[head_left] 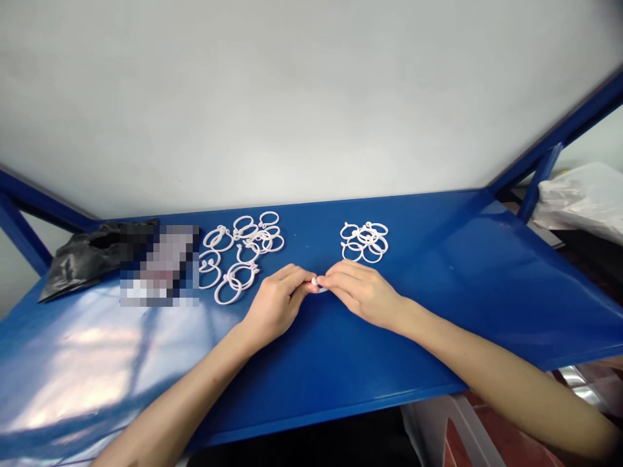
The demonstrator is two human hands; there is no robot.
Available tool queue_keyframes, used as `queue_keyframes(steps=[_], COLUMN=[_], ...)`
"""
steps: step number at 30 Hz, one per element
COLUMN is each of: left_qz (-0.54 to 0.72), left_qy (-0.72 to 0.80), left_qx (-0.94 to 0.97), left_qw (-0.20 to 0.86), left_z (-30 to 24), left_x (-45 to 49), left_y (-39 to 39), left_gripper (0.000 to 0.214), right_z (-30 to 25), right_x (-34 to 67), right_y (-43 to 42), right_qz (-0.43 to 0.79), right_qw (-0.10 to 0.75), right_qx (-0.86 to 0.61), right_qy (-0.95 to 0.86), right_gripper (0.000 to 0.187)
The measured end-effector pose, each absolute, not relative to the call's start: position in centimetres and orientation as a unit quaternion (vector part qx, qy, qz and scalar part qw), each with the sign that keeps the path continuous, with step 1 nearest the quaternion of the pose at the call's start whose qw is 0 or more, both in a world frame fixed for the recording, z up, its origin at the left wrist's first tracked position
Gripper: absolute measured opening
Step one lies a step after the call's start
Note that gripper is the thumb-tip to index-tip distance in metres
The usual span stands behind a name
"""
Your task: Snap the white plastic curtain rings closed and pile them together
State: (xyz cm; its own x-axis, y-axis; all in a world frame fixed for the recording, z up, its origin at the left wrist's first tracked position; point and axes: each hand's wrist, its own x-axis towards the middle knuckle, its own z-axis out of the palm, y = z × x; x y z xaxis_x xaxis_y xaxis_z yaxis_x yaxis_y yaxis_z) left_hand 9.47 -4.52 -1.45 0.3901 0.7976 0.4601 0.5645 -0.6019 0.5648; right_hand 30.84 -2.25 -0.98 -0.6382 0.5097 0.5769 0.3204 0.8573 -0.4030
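Observation:
Over the middle of the blue table, my left hand (280, 295) and my right hand (365, 292) meet with their fingertips closed on one white plastic ring (322, 290). A small white knob of it shows between the fingers; the fingers hide most of the rest. To the left of my left hand lies a loose pile of several white rings (228, 288), each with small knobs or loops. Just beyond my right hand is a smaller cluster of similar white rings (374, 243), overlapping one another.
A black plastic bag (82, 263) lies at the table's left, beside a blurred-out rectangular object (163, 266). The blue table (331, 376) ends at a pale wall (311, 97) behind. Blue metal frame bars rise at both sides. A white plastic bag (584, 198) is beyond the right bar.

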Motion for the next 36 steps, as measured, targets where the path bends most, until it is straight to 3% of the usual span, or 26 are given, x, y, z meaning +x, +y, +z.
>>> queue_keyframes(steps=[8,14,20,24,29,33,36], left_qz=[0.236,0.128,0.213,0.306,0.299,0.346,0.421], left_qy=[0.616,0.665,0.643,0.512,0.329,0.32,0.417], left_qx=[0.744,0.725,0.71,0.786,0.887,0.875,0.804], left_qw=[-0.11,-0.122,-0.193,-0.165,-0.125,-0.106,-0.048], left_z=[-0.5,-1.3,-0.1,0.6,0.1,-0.5,-0.6], left_x=[5.1,2.4,4.1,6.3,8.8,9.4,9.4], left_y=[-1.8,-0.7,-1.6,-2.9,-4.6,-4.9,-4.8], left_gripper=[0.028,0.026,0.021,0.012,0.009,0.006,0.011], right_z=[-1.2,-1.4,-0.3,-0.2,-0.9,-1.3,-1.4], right_x=[33.1,34.0,32.9,31.5,30.1,29.9,30.0], right_y=[2.0,2.8,1.0,-1.1,-3.1,-2.9,-2.6], right_qz=[-0.023,-0.055,-0.015,0.097,0.295,0.309,0.301], right_qw=[0.317,0.311,0.34,0.358,0.38,0.406,0.405], right_qx=[-0.448,-0.474,-0.437,-0.373,-0.363,-0.386,-0.391], right_qy=[-0.836,-0.822,-0.832,-0.851,-0.798,-0.768,-0.77], right_gripper=[0.022,0.026,0.023,0.021,0.02,0.014,0.02])
